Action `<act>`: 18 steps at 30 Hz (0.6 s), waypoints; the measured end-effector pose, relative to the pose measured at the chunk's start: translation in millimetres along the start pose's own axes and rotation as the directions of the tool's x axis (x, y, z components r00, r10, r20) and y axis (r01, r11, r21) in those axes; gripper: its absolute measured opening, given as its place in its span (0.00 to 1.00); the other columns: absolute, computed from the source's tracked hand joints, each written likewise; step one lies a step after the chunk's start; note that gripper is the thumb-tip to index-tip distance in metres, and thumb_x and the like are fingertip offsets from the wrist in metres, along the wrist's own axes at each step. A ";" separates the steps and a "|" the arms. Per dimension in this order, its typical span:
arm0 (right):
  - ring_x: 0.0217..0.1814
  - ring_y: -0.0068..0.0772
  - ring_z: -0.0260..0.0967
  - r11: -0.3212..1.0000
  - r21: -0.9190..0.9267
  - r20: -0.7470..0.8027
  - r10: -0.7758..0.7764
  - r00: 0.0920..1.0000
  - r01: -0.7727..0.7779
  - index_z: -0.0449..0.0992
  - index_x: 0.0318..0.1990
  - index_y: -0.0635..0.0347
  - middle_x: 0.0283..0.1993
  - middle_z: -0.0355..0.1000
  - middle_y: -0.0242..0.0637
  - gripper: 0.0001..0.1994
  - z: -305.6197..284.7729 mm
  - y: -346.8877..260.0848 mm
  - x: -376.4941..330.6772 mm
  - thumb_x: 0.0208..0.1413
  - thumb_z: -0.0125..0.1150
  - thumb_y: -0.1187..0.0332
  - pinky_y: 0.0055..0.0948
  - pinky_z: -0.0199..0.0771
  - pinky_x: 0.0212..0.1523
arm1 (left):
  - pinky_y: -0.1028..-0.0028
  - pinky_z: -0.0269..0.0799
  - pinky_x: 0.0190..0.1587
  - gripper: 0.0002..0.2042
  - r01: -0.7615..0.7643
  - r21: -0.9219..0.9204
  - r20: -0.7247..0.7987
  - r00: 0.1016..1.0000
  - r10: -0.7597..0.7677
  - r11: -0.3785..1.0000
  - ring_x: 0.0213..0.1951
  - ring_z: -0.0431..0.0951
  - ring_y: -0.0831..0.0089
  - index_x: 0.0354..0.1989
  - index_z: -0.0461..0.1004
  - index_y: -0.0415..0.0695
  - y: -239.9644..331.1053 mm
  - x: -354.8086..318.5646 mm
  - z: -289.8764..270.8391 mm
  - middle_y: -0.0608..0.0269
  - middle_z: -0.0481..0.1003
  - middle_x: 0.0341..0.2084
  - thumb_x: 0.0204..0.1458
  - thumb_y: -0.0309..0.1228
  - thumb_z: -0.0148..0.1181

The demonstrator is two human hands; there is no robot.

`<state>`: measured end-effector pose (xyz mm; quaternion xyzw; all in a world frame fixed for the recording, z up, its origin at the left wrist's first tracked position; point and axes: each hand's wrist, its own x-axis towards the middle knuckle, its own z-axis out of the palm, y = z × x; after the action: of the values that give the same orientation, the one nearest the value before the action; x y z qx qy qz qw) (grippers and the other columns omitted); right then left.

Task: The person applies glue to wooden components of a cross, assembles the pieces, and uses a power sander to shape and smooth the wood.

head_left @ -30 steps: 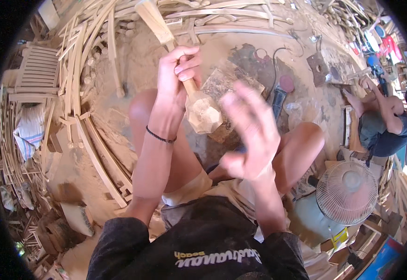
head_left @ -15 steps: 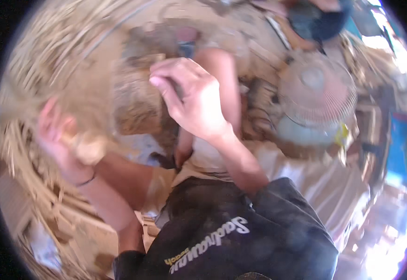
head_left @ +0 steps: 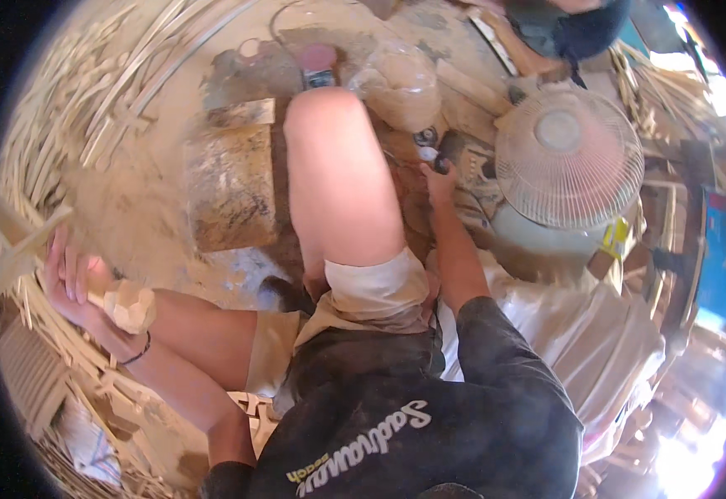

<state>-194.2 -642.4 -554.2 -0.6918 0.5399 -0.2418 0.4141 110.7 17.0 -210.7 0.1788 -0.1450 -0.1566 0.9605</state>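
Note:
At the left, my left hand [head_left: 70, 279] is closed around a pale wooden piece with a faceted, rounded knob [head_left: 131, 307]. The knob points back toward my wrist. Pale sticks [head_left: 34, 243] cross just beyond the fingers; whether they belong to the held piece I cannot tell. My right hand [head_left: 440, 185] reaches forward beside my raised knee, its fingers closed on a small black-handled tool [head_left: 440, 164]. Much of that tool is hidden, and its kind is unclear. Right by it lies a dark, round-ended object [head_left: 425, 136].
A worn wooden block [head_left: 234, 187] stands on the dusty ground before me. To the right is a caged fan [head_left: 568, 158], with a whitish sheet [head_left: 579, 333] nearer. Wood strips [head_left: 88, 100] pile up at left. A clear plastic bag [head_left: 396, 83] lies ahead, near another person's dark clothing [head_left: 567, 33].
My right hand has moved from in front of my knee, forward and right, to the black-handled tool. My left hand, still with the wooden piece, has shifted slightly left and nearer.

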 end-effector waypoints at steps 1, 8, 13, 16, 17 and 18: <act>0.44 0.44 0.79 0.994 0.110 -0.007 0.004 1.000 -0.003 0.69 0.64 0.65 0.58 0.73 0.54 0.31 -14.7 17.7 32.9 0.53 0.76 0.73 0.37 0.84 0.34 | 0.85 0.61 0.12 0.22 -0.014 -0.035 -0.033 0.999 0.013 0.999 0.12 0.60 0.81 0.64 0.55 0.14 -13.2 1.9 -8.1 0.59 0.65 0.24 0.70 0.24 0.36; 0.34 0.36 0.78 0.939 0.285 0.360 0.080 0.929 -0.192 0.70 0.61 0.62 0.43 0.79 0.46 0.24 59.4 -33.1 -1.2 0.59 0.69 0.74 0.33 0.82 0.31 | 0.82 0.61 0.11 0.08 -0.050 0.126 -0.210 0.975 0.076 0.991 0.14 0.61 0.81 0.44 0.63 0.24 -45.7 8.0 69.1 0.61 0.64 0.23 0.66 0.19 0.40; 0.32 0.28 0.76 0.855 0.062 0.519 -0.468 0.715 0.514 0.70 0.60 0.58 0.40 0.77 0.41 0.19 128.6 -101.0 -107.3 0.64 0.64 0.69 0.30 0.78 0.31 | 0.84 0.59 0.09 0.12 -0.062 0.047 -0.236 0.969 0.071 0.997 0.13 0.58 0.84 0.26 0.58 0.40 -60.0 17.3 88.6 0.65 0.60 0.22 0.64 0.17 0.43; 0.31 0.23 0.75 0.646 0.116 0.556 -0.672 0.490 0.754 0.70 0.59 0.55 0.38 0.76 0.38 0.16 154.0 -132.5 -134.4 0.67 0.62 0.66 0.28 0.75 0.31 | 0.85 0.60 0.09 0.12 -0.083 0.041 -0.164 0.982 0.089 0.996 0.13 0.58 0.84 0.25 0.58 0.40 -64.2 26.7 80.7 0.65 0.61 0.23 0.63 0.16 0.45; 0.31 0.22 0.74 0.618 0.111 0.562 -0.685 0.464 0.778 0.70 0.59 0.54 0.37 0.76 0.37 0.15 158.5 -139.0 -140.0 0.68 0.61 0.65 0.27 0.75 0.31 | 0.85 0.61 0.09 0.08 -0.092 0.015 -0.164 0.982 0.093 0.996 0.13 0.59 0.83 0.29 0.60 0.33 -66.3 30.5 80.7 0.64 0.61 0.22 0.63 0.15 0.45; 0.32 0.22 0.74 0.576 0.111 0.579 -0.700 0.418 0.810 0.70 0.59 0.55 0.38 0.76 0.37 0.15 167.3 -144.0 -147.4 0.68 0.61 0.65 0.27 0.75 0.32 | 0.84 0.63 0.09 0.06 -0.116 -0.014 -0.167 0.980 0.112 0.993 0.13 0.61 0.82 0.32 0.63 0.27 -64.7 29.8 77.6 0.64 0.62 0.21 0.62 0.15 0.45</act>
<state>-28.9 -439.9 -507.9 -0.9326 0.0395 -0.1341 0.3328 95.7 -74.1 -159.8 0.1714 -0.0726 -0.0876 0.9786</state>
